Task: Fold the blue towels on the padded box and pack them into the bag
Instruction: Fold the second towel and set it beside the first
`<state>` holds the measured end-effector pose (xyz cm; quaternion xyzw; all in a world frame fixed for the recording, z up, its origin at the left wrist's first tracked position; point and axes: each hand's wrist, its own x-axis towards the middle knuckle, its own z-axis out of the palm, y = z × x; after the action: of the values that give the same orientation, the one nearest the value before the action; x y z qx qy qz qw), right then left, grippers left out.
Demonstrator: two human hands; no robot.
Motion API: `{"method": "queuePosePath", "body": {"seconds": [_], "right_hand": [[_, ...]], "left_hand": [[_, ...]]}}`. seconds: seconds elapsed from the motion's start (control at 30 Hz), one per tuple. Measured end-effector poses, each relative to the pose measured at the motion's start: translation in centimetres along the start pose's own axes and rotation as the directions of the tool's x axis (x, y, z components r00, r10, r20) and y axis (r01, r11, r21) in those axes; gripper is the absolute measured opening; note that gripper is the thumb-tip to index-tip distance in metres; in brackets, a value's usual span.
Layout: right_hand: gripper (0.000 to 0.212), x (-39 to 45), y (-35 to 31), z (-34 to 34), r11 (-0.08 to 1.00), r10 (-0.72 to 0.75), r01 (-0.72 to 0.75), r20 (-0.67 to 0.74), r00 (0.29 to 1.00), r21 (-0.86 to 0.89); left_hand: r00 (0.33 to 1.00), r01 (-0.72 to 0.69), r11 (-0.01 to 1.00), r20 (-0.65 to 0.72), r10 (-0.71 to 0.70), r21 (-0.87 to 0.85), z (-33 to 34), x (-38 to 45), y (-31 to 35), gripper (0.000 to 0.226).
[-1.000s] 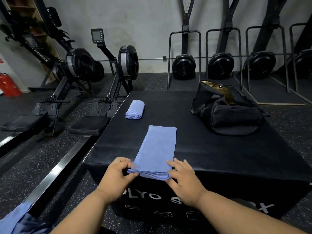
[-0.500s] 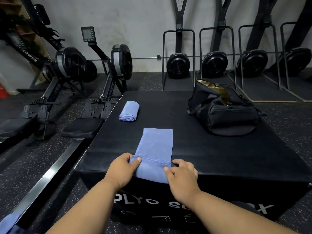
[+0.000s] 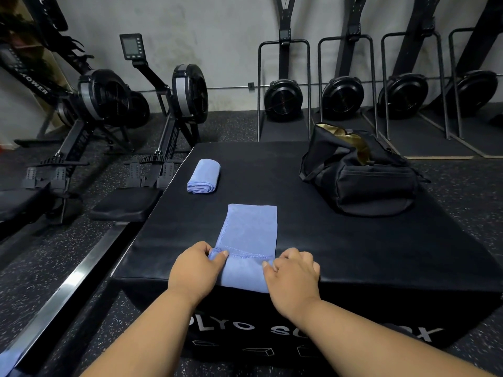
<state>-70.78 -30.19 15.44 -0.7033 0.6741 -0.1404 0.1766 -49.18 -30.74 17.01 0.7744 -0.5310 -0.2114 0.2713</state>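
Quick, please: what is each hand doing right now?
Left hand: pinching the towel at its near left corner.
Right hand: gripping the towel's near right edge.

Both forearms bare to the frame edge; no sleeves visible. Left hand point(image 3: 195, 269) and right hand point(image 3: 294, 278) bare, ungloved.

the padded box point(image 3: 340, 240) is showing black with pale lettering, both towels, flat point(image 3: 251, 232) and folded point(image 3: 204, 176), are showing light blue, the bag point(image 3: 362, 183) black with gold lining, the floor point(image 3: 54, 268) speckled dark.
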Motion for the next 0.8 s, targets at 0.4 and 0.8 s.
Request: {"method": "queuePosePath", "body": {"seconds": [0.4, 0.8], "right_hand": [[0.026, 0.5, 1.0, 0.2, 0.976, 0.043, -0.020, -0.102, 0.994, 0.217], [0.029, 1.5, 1.2, -2.1, 0.798, -0.128, 0.070, 0.054, 0.990, 0.598]], "left_hand": [[0.947, -0.276, 0.960, 0.161, 0.279, -0.042, -1.8, -0.1, -2.3, 0.059], [0.915, -0.221, 0.951, 0.292, 0.279, -0.217, -2.4, 2.7, -1.4, 0.020]]}}
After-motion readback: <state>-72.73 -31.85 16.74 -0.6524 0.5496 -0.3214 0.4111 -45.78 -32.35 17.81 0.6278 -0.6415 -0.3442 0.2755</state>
